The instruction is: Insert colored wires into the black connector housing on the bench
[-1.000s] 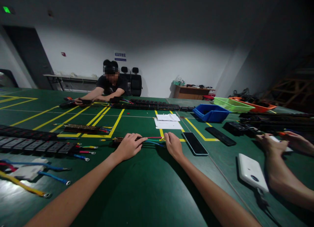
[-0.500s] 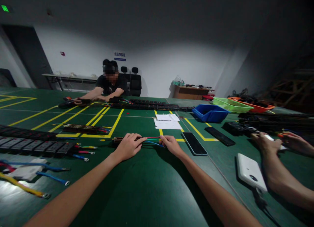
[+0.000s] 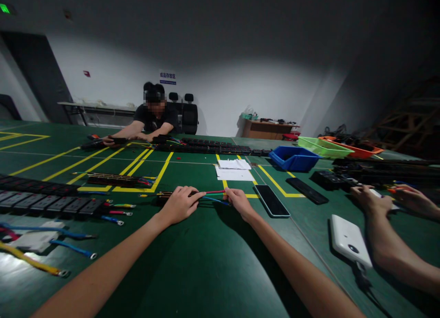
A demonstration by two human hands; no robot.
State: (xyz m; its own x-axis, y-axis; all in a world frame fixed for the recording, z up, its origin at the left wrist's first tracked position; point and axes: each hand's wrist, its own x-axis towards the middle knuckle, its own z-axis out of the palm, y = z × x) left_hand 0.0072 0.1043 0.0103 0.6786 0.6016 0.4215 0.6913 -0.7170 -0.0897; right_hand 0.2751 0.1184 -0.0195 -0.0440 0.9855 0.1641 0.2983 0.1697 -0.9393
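My left hand (image 3: pixel 182 204) is closed over a dark strip with thin brass-coloured bars (image 3: pixel 165 196), whose middle it hides. From under that hand, red, green and blue wires (image 3: pixel 215 195) run to the right. The fingertips of my right hand (image 3: pixel 239 202) pinch these wires near their far ends; the exact tips are hidden by the fingers. A similar bundle of strips with coloured wires (image 3: pixel 118 179) lies farther off to the left. Just right of my right hand is a phone (image 3: pixel 272 201), lying flat.
Black socket strips (image 3: pixel 68 205) with lugged wires lie left. White papers (image 3: pixel 233 172), a blue bin (image 3: pixel 294 158), another dark phone (image 3: pixel 307 190) and a white device with a cable (image 3: pixel 349 240) occupy the right side. A co-worker's hands (image 3: pixel 373 199) work there; another person (image 3: pixel 154 118) sits opposite.
My right hand's fingers have shifted very slightly at the wire ends. My left hand stays where it was on the strip.
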